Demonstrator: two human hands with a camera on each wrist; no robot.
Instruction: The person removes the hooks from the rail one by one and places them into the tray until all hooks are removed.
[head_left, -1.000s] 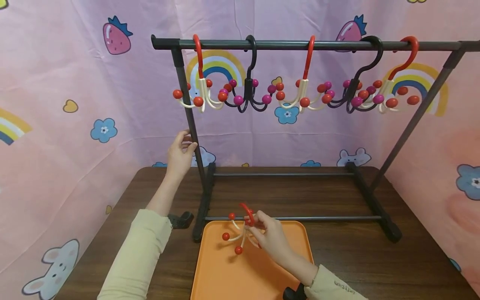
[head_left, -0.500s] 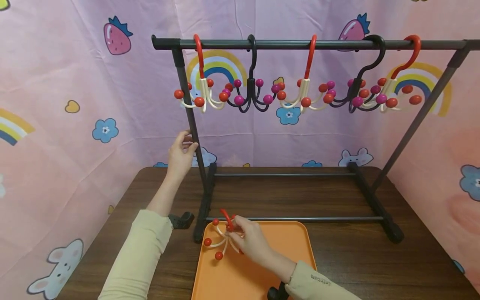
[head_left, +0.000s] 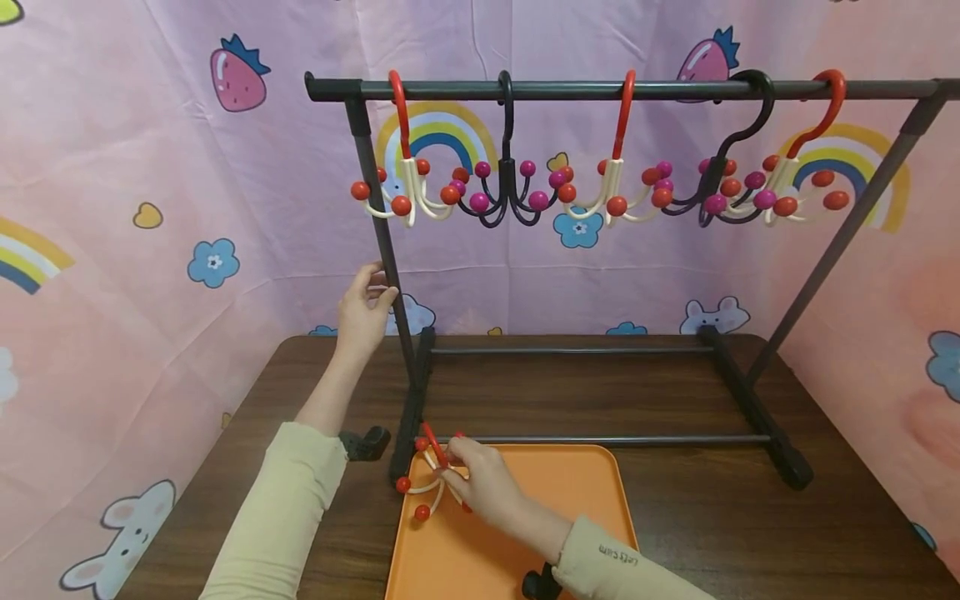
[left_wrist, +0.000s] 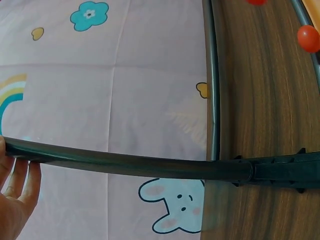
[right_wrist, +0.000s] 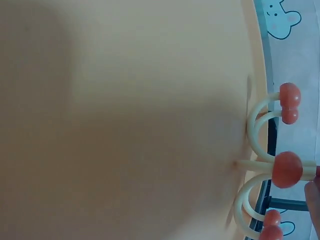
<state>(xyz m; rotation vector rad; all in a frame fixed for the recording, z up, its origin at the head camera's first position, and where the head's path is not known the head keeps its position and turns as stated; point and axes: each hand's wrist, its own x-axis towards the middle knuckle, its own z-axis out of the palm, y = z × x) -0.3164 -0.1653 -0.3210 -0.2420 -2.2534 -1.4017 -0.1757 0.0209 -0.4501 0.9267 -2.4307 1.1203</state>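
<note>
Here, red-hooked hanger (head_left: 438, 457) in right hand (head_left: 487, 485)

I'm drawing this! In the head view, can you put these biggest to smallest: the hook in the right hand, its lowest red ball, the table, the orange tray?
1. Table
2. Orange tray
3. Held hook, partly covered
4. Lowest red ball

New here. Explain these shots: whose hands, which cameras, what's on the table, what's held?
No machine: a person works bare-handed. The wide view is from a head camera, looking down; the others from a camera on each wrist. A black rack stands on the table, five branched hangers on its top bar, an orange tray at its front. The left hand grips the rack's left post; the right hand holds a red-topped cream hanger at the tray's far left corner.
</note>
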